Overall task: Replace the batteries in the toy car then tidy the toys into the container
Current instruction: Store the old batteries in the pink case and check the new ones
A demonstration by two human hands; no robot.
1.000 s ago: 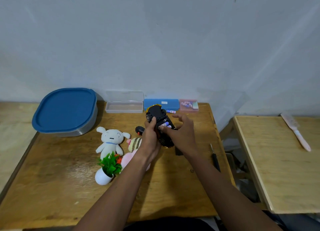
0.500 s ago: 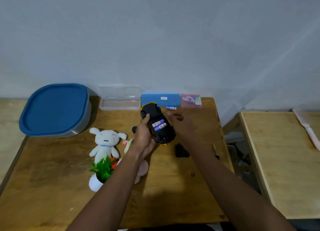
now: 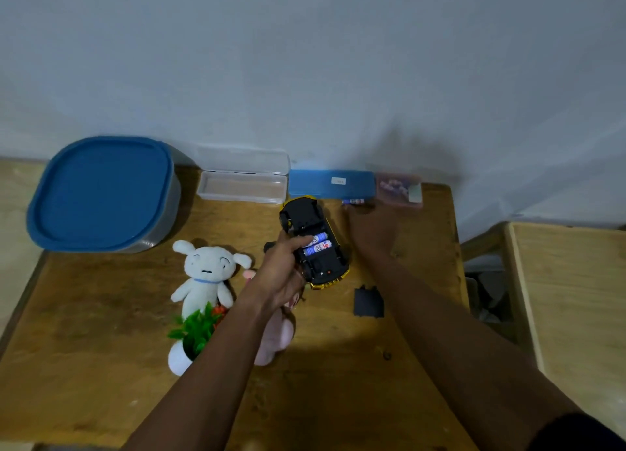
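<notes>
My left hand grips the yellow and black toy car, held upside down above the table. Its battery bay is uncovered and shows two batteries side by side. My right hand is blurred and stretched toward a loose battery lying near the back edge, fingers at or just short of it. The black battery cover lies flat on the table to the right of the car. The grey container with a blue lid stands at the back left.
A white plush, a pink plush and a small potted plant lie left of my left arm. An open clear case, a blue case and a pink box line the wall. A second table stands right.
My right hand has left the car and moved back and right toward the loose battery. The left hand keeps the car, now with its battery bay plainly visible.
</notes>
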